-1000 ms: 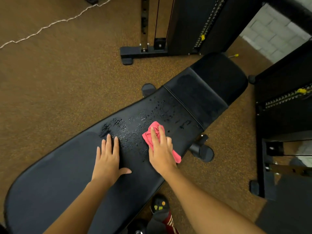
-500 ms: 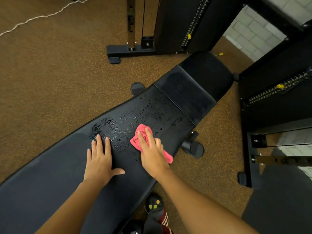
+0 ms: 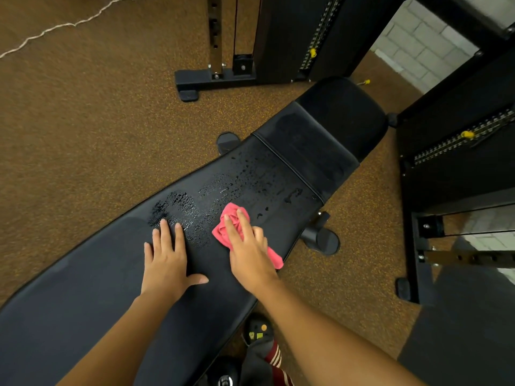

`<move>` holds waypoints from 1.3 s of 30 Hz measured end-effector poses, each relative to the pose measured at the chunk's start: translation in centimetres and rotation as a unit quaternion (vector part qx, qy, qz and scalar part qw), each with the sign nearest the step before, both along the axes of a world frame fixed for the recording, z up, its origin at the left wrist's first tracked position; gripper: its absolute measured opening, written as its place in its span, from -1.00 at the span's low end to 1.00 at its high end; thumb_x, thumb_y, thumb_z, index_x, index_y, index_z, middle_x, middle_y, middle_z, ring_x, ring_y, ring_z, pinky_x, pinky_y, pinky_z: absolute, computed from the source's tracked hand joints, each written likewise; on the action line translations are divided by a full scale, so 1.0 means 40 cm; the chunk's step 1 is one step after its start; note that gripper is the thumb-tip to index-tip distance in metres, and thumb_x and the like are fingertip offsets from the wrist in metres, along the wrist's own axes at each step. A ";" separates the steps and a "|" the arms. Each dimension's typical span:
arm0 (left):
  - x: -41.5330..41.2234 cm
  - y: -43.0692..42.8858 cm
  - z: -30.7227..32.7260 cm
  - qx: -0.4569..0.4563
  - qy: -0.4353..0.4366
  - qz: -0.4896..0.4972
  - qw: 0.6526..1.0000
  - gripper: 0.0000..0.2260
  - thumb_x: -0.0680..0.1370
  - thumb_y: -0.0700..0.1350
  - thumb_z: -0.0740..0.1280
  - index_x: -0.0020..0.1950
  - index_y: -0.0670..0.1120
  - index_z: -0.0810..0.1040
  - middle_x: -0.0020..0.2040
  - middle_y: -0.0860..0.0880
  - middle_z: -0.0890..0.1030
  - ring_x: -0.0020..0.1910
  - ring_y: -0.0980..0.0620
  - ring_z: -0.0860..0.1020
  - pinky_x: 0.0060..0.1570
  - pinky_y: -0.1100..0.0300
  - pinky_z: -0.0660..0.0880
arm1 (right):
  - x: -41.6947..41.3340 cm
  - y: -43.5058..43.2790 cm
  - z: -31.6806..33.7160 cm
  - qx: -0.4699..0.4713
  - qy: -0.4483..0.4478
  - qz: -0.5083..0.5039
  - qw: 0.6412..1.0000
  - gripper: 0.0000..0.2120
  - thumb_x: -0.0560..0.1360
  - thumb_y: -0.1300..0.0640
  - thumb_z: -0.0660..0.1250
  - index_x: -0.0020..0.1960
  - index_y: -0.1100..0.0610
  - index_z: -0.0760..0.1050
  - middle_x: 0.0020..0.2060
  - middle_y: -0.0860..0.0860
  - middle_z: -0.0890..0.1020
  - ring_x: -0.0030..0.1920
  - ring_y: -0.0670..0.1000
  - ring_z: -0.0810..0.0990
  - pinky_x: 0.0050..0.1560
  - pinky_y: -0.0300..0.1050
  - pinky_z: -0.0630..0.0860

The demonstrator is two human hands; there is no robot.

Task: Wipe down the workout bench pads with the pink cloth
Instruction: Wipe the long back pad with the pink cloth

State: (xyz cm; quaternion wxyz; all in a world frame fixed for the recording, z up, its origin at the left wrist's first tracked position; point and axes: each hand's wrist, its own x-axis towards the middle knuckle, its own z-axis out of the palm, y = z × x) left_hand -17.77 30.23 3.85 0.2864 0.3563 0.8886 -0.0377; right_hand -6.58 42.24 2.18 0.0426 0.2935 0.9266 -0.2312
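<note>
A long black bench pad (image 3: 92, 285) runs from lower left to upper right, with a shorter black seat pad (image 3: 328, 129) beyond a seam. Water droplets cover the long pad's far part. The crumpled pink cloth (image 3: 227, 228) lies on the wet area near the pad's right edge. My right hand (image 3: 249, 252) presses down on the cloth, fingers over it, with a tail of cloth showing past the little finger. My left hand (image 3: 167, 260) rests flat on the pad just left of the cloth, fingers spread, holding nothing.
Brown speckled floor surrounds the bench. A black machine frame and foot (image 3: 214, 79) stand beyond it, and a weight stack with yellow pin (image 3: 468, 135) at right. A bench foot (image 3: 323, 240) sticks out near the cloth. A white cord (image 3: 55, 26) lies at upper left. My shoe (image 3: 257, 330) shows below.
My right hand has slid the pink cloth slightly back toward me and leftward across the wet pad. The left hand stays planted on the pad.
</note>
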 end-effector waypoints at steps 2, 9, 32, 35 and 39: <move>0.000 0.001 0.001 -0.013 0.000 -0.003 1.000 0.11 0.32 0.33 0.35 0.50 -0.22 -0.24 0.50 -0.28 -0.23 0.49 -0.27 -0.14 0.44 -0.14 -0.03 | 0.016 -0.034 -0.005 -0.006 0.004 0.041 0.999 -0.27 0.35 0.28 0.34 0.48 0.09 0.19 0.47 0.15 0.22 0.01 0.16 0.46 -0.06 0.05 0.48; 0.000 0.004 0.006 -0.023 0.009 -0.010 1.000 0.10 0.32 0.35 0.32 0.50 -0.21 -0.25 0.50 -0.27 -0.25 0.50 -0.25 -0.16 0.43 -0.13 -0.04 | 0.028 -0.007 -0.013 0.023 -0.001 0.136 0.991 -0.23 0.30 0.26 0.42 0.45 0.04 0.22 0.44 0.11 0.29 -0.04 0.09 0.49 -0.10 -0.03 0.52; 0.061 0.001 0.049 0.328 -0.152 0.155 0.919 -0.42 0.54 0.08 0.22 0.50 -0.07 0.15 0.51 -0.01 0.15 0.47 0.13 0.12 0.45 0.08 0.13 | -0.044 0.009 0.107 -0.380 0.129 -0.263 0.877 -0.58 0.59 0.02 0.18 0.43 0.00 0.27 0.32 -0.05 0.44 0.29 -0.13 0.39 0.28 -0.27 0.29; 0.065 0.083 0.107 0.391 -0.297 0.299 0.818 -0.47 0.55 0.04 0.21 0.50 0.05 0.15 0.43 0.17 0.28 0.33 0.30 0.29 0.32 0.30 0.24 | -0.083 0.010 0.113 -0.556 0.125 -0.324 0.755 -0.53 0.58 -0.14 0.11 0.38 0.09 0.37 0.29 0.07 0.51 0.26 0.00 0.50 0.34 -0.02 0.38; 0.035 0.129 0.100 0.434 -0.327 0.374 0.752 -0.46 0.53 -0.07 0.34 0.46 0.11 0.22 0.33 0.15 0.38 0.24 0.23 0.41 0.26 0.25 0.33 | -0.094 0.027 0.118 -0.682 0.147 -0.289 0.655 -0.42 0.62 -0.17 -0.16 0.37 0.16 0.38 0.26 0.09 0.52 0.31 0.01 0.45 0.33 -0.16 0.35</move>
